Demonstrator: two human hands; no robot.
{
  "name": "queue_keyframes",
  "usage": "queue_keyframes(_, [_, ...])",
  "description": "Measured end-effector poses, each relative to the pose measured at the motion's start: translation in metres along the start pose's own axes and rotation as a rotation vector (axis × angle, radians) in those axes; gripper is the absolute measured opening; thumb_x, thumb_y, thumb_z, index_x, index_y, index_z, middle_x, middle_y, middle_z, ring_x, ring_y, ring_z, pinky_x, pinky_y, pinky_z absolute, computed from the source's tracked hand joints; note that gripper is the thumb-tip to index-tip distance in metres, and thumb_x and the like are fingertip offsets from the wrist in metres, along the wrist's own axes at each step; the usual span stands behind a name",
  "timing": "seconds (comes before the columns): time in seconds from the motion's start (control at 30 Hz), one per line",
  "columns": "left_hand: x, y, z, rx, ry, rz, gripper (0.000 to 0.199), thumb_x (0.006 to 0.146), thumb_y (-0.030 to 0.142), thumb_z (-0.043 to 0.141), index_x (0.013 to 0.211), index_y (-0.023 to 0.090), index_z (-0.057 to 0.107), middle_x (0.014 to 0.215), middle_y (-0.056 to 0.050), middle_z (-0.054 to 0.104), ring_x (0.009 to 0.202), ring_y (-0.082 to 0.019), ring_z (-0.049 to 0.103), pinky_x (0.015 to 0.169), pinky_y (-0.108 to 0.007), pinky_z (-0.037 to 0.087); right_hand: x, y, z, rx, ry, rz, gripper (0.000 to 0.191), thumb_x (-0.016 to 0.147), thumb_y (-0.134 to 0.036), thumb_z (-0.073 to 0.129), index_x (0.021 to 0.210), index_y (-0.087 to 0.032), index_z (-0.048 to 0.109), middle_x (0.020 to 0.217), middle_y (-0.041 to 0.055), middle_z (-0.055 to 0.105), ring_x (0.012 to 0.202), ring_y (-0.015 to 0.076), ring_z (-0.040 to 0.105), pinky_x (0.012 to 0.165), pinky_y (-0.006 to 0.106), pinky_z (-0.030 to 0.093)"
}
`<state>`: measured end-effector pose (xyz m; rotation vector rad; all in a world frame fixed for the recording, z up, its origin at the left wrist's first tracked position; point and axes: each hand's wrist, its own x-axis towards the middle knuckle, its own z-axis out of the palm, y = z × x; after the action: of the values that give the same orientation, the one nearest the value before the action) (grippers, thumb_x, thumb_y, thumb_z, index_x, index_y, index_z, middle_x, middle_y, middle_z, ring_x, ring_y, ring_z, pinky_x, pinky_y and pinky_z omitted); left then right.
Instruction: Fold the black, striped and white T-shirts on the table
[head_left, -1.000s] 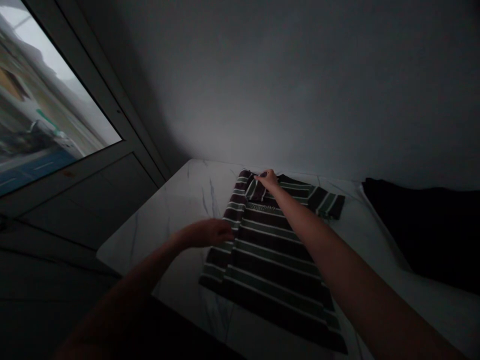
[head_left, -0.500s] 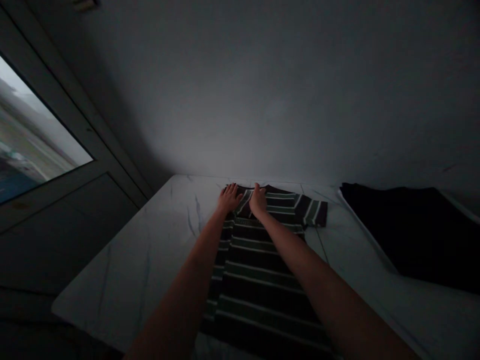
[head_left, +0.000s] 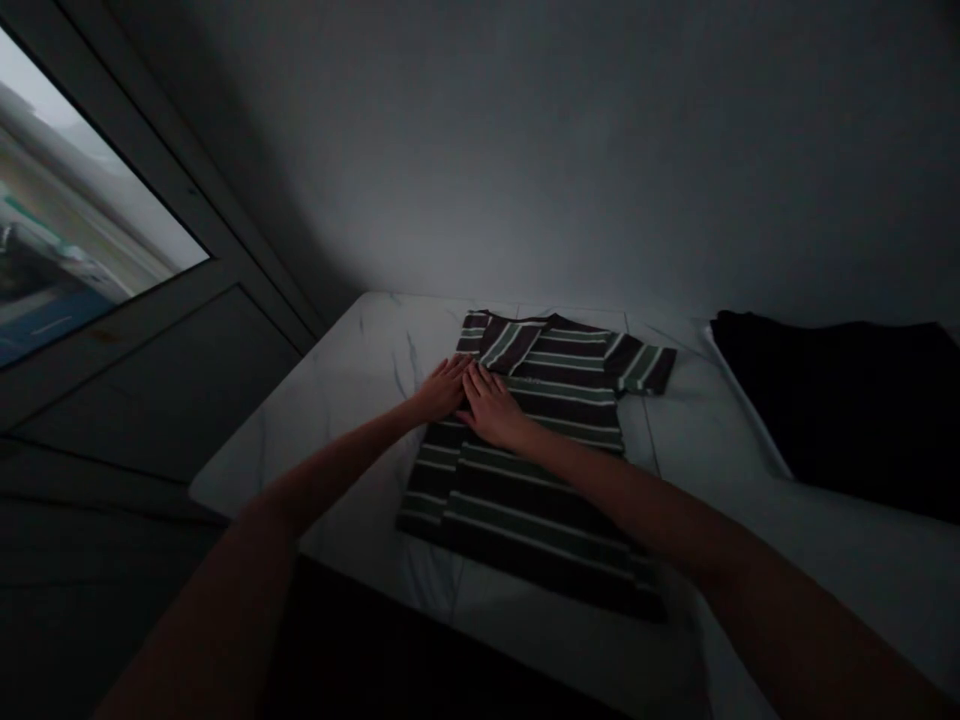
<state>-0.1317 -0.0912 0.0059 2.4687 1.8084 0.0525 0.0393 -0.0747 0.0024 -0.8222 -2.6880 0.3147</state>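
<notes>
A dark T-shirt (head_left: 555,505) with green and white stripes lies on a white marbled table (head_left: 330,400), its collar toward the wall. Its left side is folded inward, and that sleeve lies slantwise across the chest. The right sleeve sticks out to the side. My left hand (head_left: 442,388) rests flat on the folded left edge, fingers stretched out. Beside it, my right hand (head_left: 493,408) lies flat on the shirt just below the folded sleeve, its fingertips touching or nearly touching the left hand. Neither hand grips the cloth.
At the right of the table lies a black folded cloth (head_left: 855,410) with a pale edge beneath it. A grey wall (head_left: 525,150) rises behind the table. On the left stands a door (head_left: 172,390) with a glass pane.
Both hands have come down from the collar to the chest's left side. My right hand has opened from its closed pose on the folded sleeve and lies flat. The view has tilted downward.
</notes>
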Motion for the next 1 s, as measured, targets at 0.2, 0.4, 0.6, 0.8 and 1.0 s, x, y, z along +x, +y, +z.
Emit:
queue_keyframes(0.2, [-0.134, 0.031, 0.001, -0.11, -0.029, 0.198, 0.078, 0.097, 0.053, 0.042, 0.158, 0.014, 0.014, 0.165, -0.017, 0.013, 0.153, -0.026, 0.008, 0.123, -0.046, 0.014, -0.077, -0.065, 0.013, 0.048, -0.055, -0.231, 0.078, 0.095, -0.051, 0.049, 0.155, -0.008, 0.027, 0.162, 0.0192, 0.018, 0.151, 0.0326, 0.013, 0.121, 0.051, 0.018])
queue_keyframes(0.4, [-0.171, 0.05, 0.003, -0.09, -0.034, 0.218, 0.077, 0.099, 0.054, 0.037, 0.158, 0.013, 0.008, 0.164, -0.019, 0.011, 0.153, -0.027, 0.008, 0.123, -0.047, 0.014, -0.106, -0.094, 0.01, 0.064, -0.029, -0.271, 0.068, 0.1, -0.046, 0.041, 0.157, -0.013, 0.023, 0.163, 0.015, 0.019, 0.152, 0.0276, 0.012, 0.122, 0.051, 0.018])
queue_keyframes(0.6, [-0.144, 0.047, -0.048, 0.029, -0.241, 0.264, 0.071, 0.093, 0.052, 0.05, 0.153, 0.017, 0.032, 0.158, -0.018, 0.034, 0.145, -0.032, 0.033, 0.117, -0.049, 0.028, -0.113, -0.046, -0.008, 0.137, 0.028, -0.046, 0.063, 0.098, -0.042, 0.047, 0.152, -0.012, 0.033, 0.16, 0.0179, 0.029, 0.148, 0.0263, 0.026, 0.119, 0.047, 0.029])
queue_keyframes(0.8, [0.025, 0.086, -0.128, 0.0, -0.471, 0.314, 0.031, 0.094, 0.032, 0.049, 0.113, 0.023, 0.071, 0.112, -0.008, 0.074, 0.097, -0.021, 0.068, 0.089, -0.031, 0.049, -0.136, 0.039, -0.061, -0.014, 0.163, 0.583, 0.052, 0.091, -0.027, 0.055, 0.139, -0.009, 0.047, 0.147, 0.0231, 0.045, 0.136, 0.0335, 0.045, 0.108, 0.048, 0.041])
queue_keyframes(1.0, [0.189, 0.214, -0.1, -0.018, -0.219, 0.075, 0.045, 0.092, 0.04, 0.052, 0.125, 0.012, 0.063, 0.128, -0.018, 0.064, 0.12, -0.028, 0.059, 0.1, -0.036, 0.046, -0.165, 0.037, -0.089, -0.028, 0.11, 0.861, 0.049, 0.087, -0.034, 0.066, 0.129, -0.014, 0.053, 0.126, 0.0181, 0.06, 0.114, 0.0291, 0.059, 0.092, 0.036, 0.048])
